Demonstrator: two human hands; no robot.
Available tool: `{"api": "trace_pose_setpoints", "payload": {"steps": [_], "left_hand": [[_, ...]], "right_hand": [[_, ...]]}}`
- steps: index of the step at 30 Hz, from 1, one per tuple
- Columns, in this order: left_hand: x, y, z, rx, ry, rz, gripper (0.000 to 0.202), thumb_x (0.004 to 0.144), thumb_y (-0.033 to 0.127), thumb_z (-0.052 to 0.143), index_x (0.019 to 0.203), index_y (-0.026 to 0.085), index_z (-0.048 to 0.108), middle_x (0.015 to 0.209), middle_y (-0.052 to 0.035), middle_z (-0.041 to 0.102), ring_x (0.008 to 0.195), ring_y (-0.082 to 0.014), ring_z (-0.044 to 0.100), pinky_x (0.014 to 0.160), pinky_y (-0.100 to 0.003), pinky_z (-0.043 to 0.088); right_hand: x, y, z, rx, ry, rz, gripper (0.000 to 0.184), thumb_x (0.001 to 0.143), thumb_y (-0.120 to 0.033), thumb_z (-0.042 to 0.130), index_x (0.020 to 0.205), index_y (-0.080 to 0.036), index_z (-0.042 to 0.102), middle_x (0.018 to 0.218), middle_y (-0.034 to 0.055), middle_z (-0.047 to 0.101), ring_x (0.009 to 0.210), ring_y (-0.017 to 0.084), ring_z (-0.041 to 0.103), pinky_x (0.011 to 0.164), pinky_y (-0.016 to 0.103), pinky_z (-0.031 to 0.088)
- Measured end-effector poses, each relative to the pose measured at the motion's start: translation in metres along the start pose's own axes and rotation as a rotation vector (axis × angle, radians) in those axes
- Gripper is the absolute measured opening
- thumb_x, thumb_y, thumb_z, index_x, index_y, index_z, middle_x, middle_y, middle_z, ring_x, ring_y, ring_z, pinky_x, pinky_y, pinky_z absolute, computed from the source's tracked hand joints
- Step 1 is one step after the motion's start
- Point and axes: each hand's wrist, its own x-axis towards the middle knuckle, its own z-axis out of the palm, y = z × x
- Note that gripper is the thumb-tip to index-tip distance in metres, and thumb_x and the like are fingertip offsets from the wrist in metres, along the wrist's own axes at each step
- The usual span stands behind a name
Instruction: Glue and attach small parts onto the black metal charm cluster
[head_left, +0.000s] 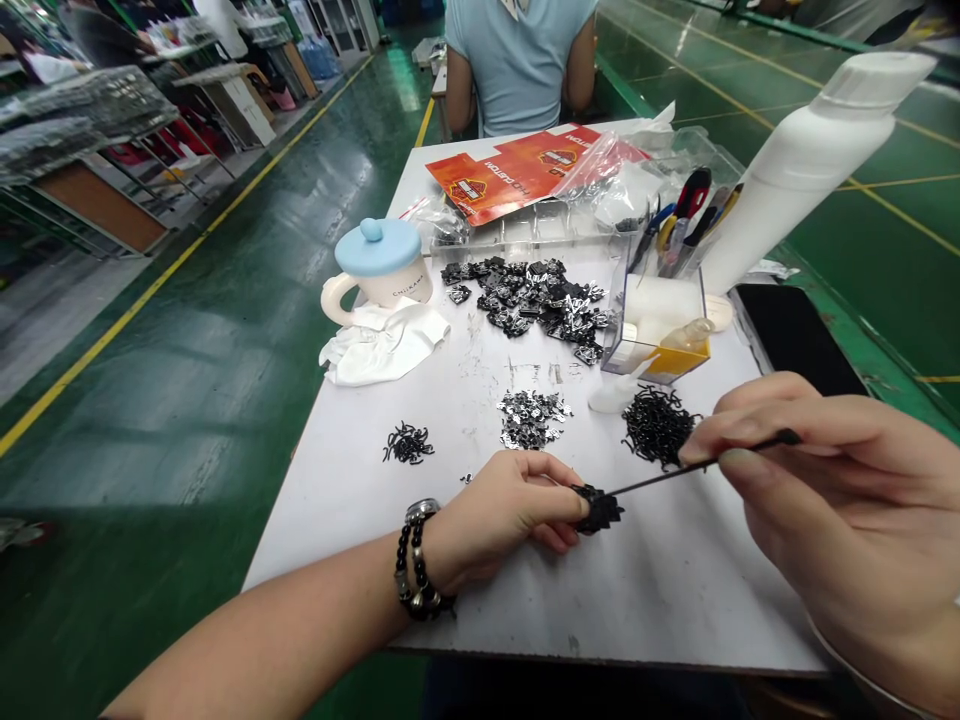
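My left hand (510,505) rests on the white table (360,480) and pinches a small black emblem piece (598,510) between thumb and fingers. My right hand (840,500) pinches a thin black stick tool (697,465) whose tip touches that piece. Just beyond lie a heap of small black hooks (658,425), a little pile of silvery-black pieces (531,418) and a smaller black clump (407,443). A large spread of black emblem pieces (536,298) lies farther back.
A cream mug with a blue lid (379,265) stands over a white cloth (382,342). A clear holder (660,310) with tools, a tall white bottle (810,160), a black phone (795,340), and orange cartons (517,170) crowd the far right. Another person in a light blue shirt (517,60) sits beyond.
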Motion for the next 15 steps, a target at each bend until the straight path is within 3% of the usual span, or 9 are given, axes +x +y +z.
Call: {"api": "trace_pose_setpoints", "payload": {"steps": [8,15], "left_hand": [[0.0006,0.0005,-0.0008,-0.002,0.004,-0.011,0.016,0.06,0.015,0.067,0.074,0.013,0.06,0.053,0.0001,0.063,0.046,-0.0089,0.057,0.048,-0.019,0.048],[-0.0002,0.0005,-0.0004,-0.003,0.012,-0.01,0.019,0.057,0.016,0.067,0.075,0.013,0.06,0.054,0.0002,0.063,0.047,-0.0092,0.058,0.048,-0.019,0.048]], "right_hand": [[0.0026,-0.002,-0.0002,-0.019,-0.169,-0.025,0.034,0.072,0.007,0.059,0.097,-0.016,0.065,0.076,0.0045,0.063,0.073,0.02,0.054,0.056,0.036,0.044],[0.0024,-0.0033,0.0016,-0.008,-0.174,-0.013,0.036,0.072,0.006,0.059,0.098,-0.017,0.066,0.074,0.0051,0.063,0.072,0.022,0.054,0.056,0.036,0.043]]}}
